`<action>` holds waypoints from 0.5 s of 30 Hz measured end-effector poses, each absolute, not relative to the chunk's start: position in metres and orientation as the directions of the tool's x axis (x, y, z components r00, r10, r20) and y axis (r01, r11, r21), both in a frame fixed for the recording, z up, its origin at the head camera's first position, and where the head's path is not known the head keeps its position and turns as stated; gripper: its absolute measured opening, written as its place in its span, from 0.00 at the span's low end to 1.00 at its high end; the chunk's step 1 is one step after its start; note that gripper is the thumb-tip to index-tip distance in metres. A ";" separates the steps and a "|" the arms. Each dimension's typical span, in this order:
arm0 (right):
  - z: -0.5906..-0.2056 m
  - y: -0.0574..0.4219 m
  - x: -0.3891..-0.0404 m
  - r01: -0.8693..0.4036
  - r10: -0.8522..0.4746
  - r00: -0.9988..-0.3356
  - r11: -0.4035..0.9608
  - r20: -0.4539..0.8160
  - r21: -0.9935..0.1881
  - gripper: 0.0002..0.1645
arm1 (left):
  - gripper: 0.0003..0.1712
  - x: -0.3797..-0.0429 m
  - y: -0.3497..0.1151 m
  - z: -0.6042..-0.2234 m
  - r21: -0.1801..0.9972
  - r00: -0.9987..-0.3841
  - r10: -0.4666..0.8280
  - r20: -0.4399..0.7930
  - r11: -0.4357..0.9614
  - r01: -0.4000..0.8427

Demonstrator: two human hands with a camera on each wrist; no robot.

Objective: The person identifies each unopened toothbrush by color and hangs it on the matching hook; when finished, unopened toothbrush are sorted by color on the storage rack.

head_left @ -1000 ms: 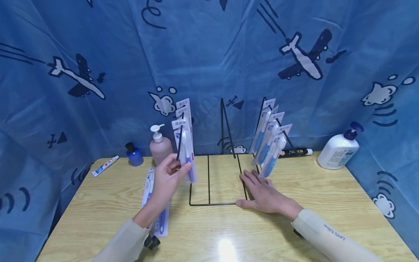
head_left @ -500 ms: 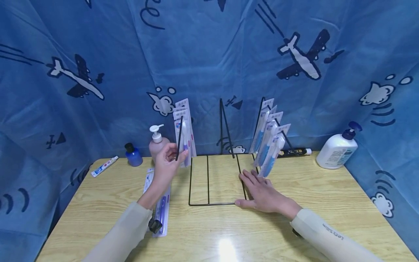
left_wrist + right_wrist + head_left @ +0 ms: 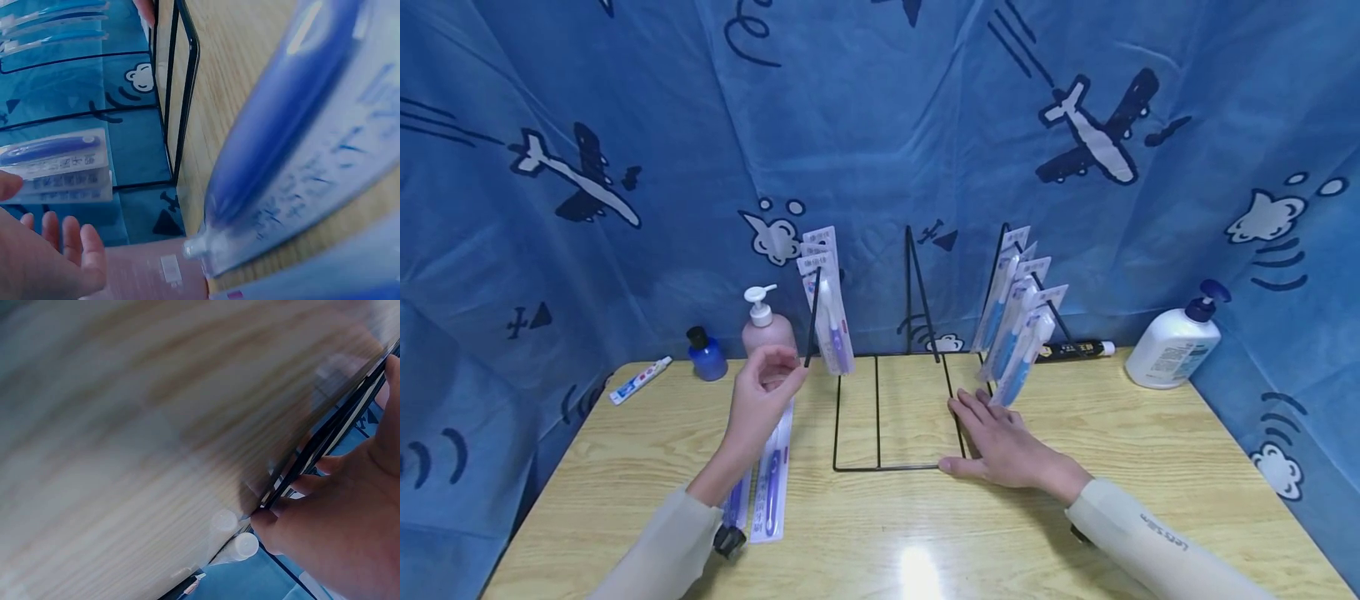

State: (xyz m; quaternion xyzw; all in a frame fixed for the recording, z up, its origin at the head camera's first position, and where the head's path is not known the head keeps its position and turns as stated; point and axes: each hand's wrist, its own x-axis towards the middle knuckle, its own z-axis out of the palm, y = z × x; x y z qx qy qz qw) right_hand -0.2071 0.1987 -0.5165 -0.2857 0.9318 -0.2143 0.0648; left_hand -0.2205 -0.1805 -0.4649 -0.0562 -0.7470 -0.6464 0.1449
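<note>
Several purple toothbrush packs (image 3: 833, 321) hang on the left hook of a black wire rack (image 3: 879, 417). Just left of that hook's tip is my left hand (image 3: 762, 396), fingers loosely bent and holding nothing; the left wrist view shows its fingers (image 3: 72, 240) apart from the hanging packs (image 3: 56, 165). My right hand (image 3: 1000, 442) lies with spread fingers on the right side of the rack's base, and the right wrist view has this hand (image 3: 337, 512) against the wire. Blue toothbrush packs (image 3: 1018, 333) hang on the right hook. More purple toothbrush packs (image 3: 770, 492) lie on the table, partly behind my left arm.
Behind my left hand stands a pink pump bottle (image 3: 767, 327), with a blue bottle (image 3: 707, 357) and a small toothpaste tube (image 3: 641, 381) farther left. At right are a white pump bottle (image 3: 1172, 346) and a black tube (image 3: 1075, 351). The rack's middle hook (image 3: 925, 300) bears no pack.
My left hand slid the front purple toothbrush pack farther back along the left hook, then let go and drew away left and slightly down. The right hand stayed put.
</note>
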 end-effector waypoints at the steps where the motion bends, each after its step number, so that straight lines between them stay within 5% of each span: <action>1: -0.517 0.199 -0.207 -0.510 -0.564 -0.826 0.740 0.009 -0.439 0.62 | 0.17 -0.217 -0.184 -0.464 0.951 -0.955 -0.109 0.275 0.174 0.254; 8: -0.530 0.202 -0.211 -0.507 -0.557 -0.830 0.740 0.020 -0.442 0.64 | 0.18 -0.193 -0.210 -0.466 0.937 -0.971 -0.192 0.141 0.343 0.069; 15: -0.535 0.204 -0.215 -0.488 -0.542 -0.841 0.751 0.007 -0.446 0.64 | 0.23 -0.174 -0.237 -0.481 0.927 -0.961 -0.272 0.049 0.371 -0.058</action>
